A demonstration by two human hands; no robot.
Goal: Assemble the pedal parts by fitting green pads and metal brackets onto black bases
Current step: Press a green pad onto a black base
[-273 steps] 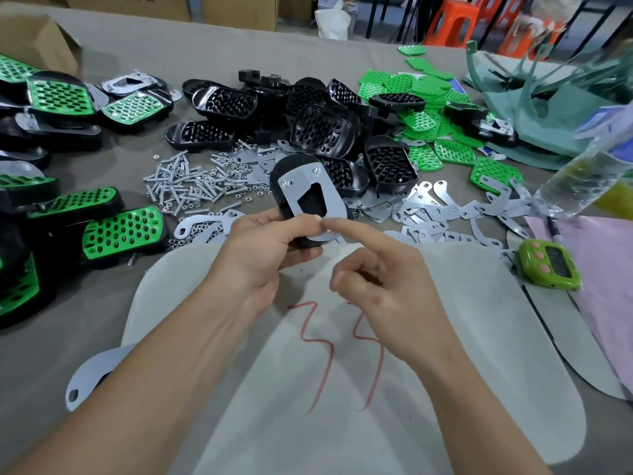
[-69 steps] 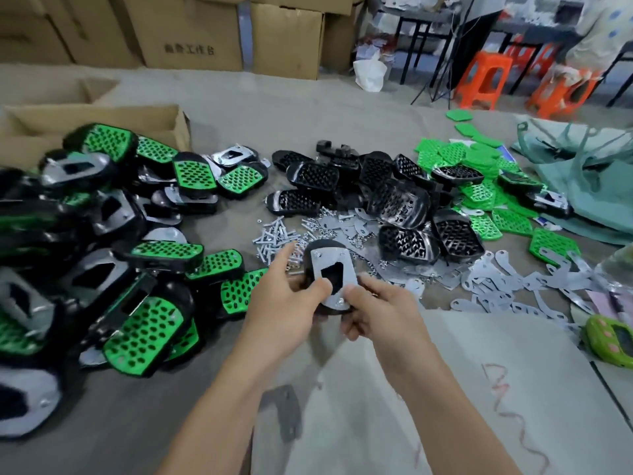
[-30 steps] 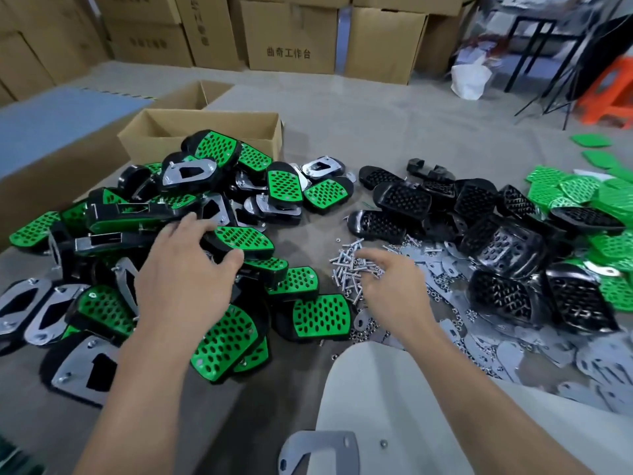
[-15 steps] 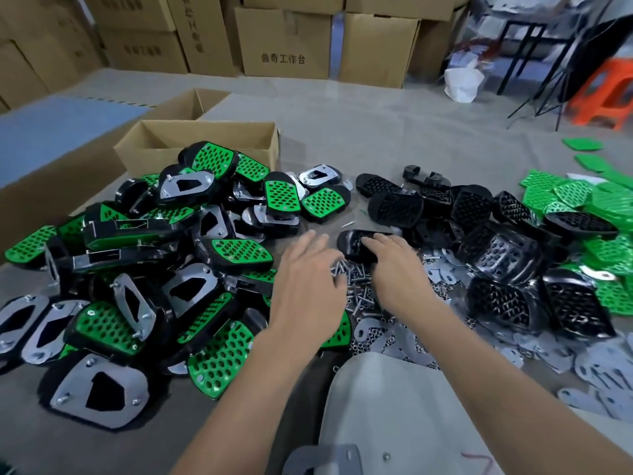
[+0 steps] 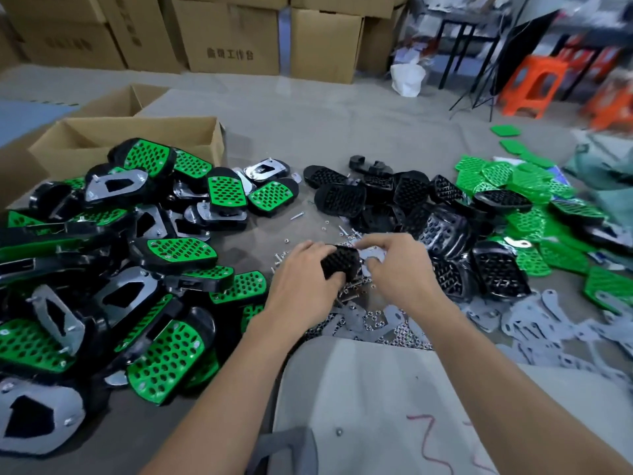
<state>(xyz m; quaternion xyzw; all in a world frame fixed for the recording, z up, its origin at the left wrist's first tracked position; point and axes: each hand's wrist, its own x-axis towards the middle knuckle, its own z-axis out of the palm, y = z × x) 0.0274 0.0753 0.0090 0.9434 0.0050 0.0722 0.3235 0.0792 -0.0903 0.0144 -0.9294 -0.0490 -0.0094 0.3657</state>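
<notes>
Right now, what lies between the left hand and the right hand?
A black perforated plastic pedal base, in the left hand's grip; the head view shows it.

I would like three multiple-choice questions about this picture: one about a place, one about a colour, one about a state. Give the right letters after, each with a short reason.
1. The loose green pads lie: A. in a blue bucket; B. right of the loose black bases; C. on a shelf.
2. The plastic stools at the back are: A. blue; B. white; C. orange.
3. The left hand is: A. holding a screwdriver; B. gripping a black base; C. out of view.
Answers: 1 B, the green heap lies at the far right, beyond the black ones. 2 C, they show bright orange. 3 B, its fingers curl round the grid-faced base.
</notes>
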